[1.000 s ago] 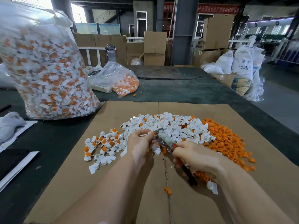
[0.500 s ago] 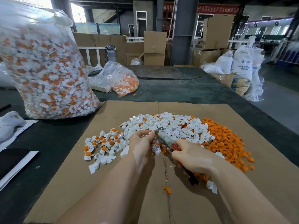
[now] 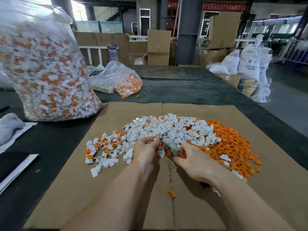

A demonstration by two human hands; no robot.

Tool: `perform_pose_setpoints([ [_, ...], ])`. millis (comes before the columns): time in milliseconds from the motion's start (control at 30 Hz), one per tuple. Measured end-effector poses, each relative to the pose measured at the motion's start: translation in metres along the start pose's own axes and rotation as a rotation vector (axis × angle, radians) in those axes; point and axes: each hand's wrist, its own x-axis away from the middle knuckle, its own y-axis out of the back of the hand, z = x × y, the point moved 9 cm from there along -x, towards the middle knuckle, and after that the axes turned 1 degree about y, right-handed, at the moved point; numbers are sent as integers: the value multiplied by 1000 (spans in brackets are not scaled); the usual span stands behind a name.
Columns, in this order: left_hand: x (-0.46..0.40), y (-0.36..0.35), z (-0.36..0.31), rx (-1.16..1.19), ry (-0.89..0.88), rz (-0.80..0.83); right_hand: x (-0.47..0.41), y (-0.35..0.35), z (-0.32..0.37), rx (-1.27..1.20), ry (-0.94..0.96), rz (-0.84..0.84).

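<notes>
Right hand (image 3: pixel 196 164) grips a hand tool (image 3: pixel 170 145), fingers wrapped round its red handle. The tool's shaft is tape-wrapped and its metal tip points up-left, toward the left hand (image 3: pixel 146 152). The tool's dark rear end sticks out under the right wrist. Left hand fingers are curled and pinch a small white cap (image 3: pixel 155 139) right at the metal tip. The cap is mostly hidden by the fingertips, so it is unclear whether cap and tip touch. Both hands sit over the cardboard sheet (image 3: pixel 108 197), at the near edge of the white cap pile (image 3: pixel 176 127). The orange plug pile (image 3: pixel 231 144) lies just right of that pile and touches it. To the left is a looser spread of white caps with orange plugs in them (image 3: pixel 106 147). One stray orange plug (image 3: pixel 172 193) lies on the cardboard fold line between the forearms. On the dark table (image 3: pixel 183 92), a big clear bag (image 3: pixel 46 72) of white-and-orange parts stands far left, with a smaller clear bag (image 3: pixel 120 79) behind it. A white cloth (image 3: pixel 10 125) lies at the left edge.
</notes>
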Motion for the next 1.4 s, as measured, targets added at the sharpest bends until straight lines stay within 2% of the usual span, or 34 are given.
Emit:
perform_pose_setpoints([
  [133, 3, 7, -8, -13, -69, 2, 0, 9, -20, -156, -66, -74],
  [267, 11, 4, -13, -224, -201, 70, -5, 32, -44, 177, -137, -327],
  [400, 19, -3, -19, -621, -373, 81, -11, 35, -61, 439, -204, -383],
  [633, 20, -4, -17, -732, -416, 105, -14, 38, -66, 640, -238, -410],
  [700, 19, -2, -15, -720, -410, 94, -10, 38, -46, 686, -145, -506],
  [800, 19, -4, -17, -711, -423, 94, 3, 27, 1, 431, 269, -709],
  [867, 21, -8, -18, -712, -445, 122, 11, 9, 23, 263, 486, -686],
  [900, 22, -9, -18, -710, -450, 138, 12, 2, 29, 221, 532, -668],
  [1033, 28, -12, -14, -678, -432, 217, 11, -2, 22, 103, 478, -706],
  [1133, 34, -19, -12, -751, -482, 279, 10, -2, 18, 50, 461, -713],
  [1400, 37, -18, -17, -771, -532, 227, 14, 0, 12, 0, 440, -722],
])
